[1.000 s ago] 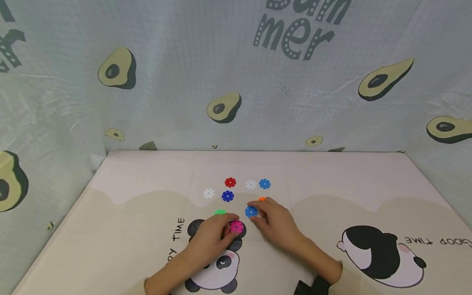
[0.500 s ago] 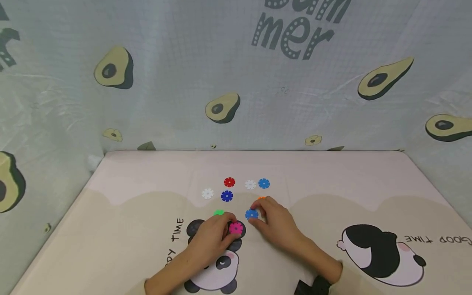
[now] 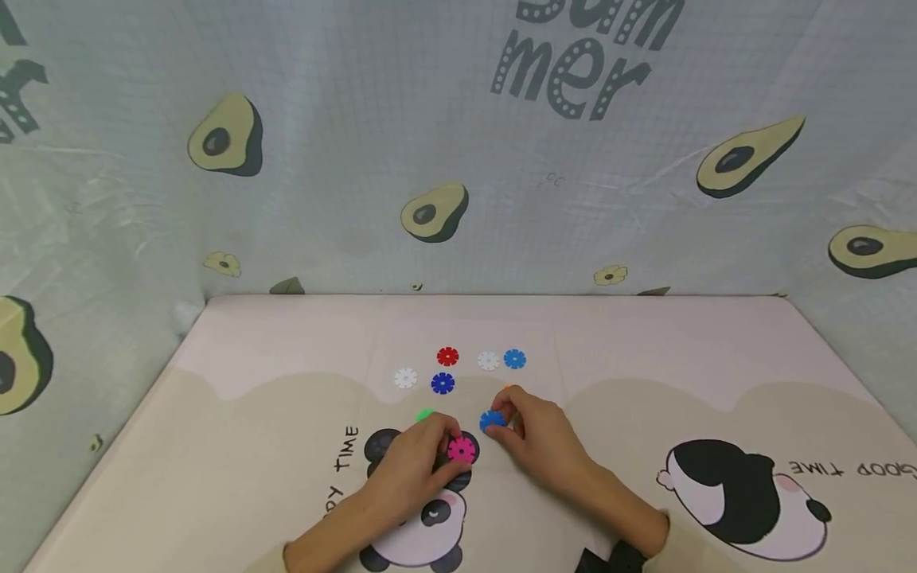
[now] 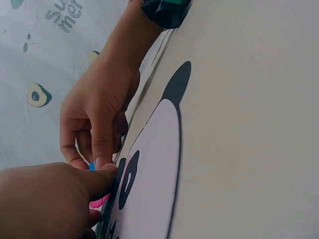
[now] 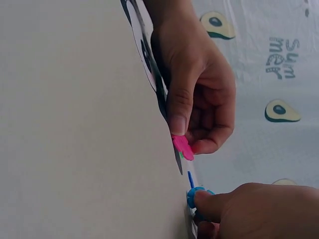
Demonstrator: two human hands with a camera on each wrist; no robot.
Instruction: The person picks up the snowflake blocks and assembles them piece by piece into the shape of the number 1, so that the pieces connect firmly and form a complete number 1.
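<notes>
Left hand (image 3: 406,464), fingers bent, pinches a pink notched disc (image 3: 462,450) by the panda picture (image 3: 424,541); right hand (image 3: 539,434) pinches a blue notched disc (image 3: 491,420) nearby, and a loose pinch could drop either.

nine notched discs (image 3: 462,450), one left hand (image 3: 410,461), one right hand (image 3: 539,434)

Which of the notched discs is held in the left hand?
The pink disc, pinched by the left hand. It is the only pink one in view; the right hand holds a blue disc instead.
</notes>
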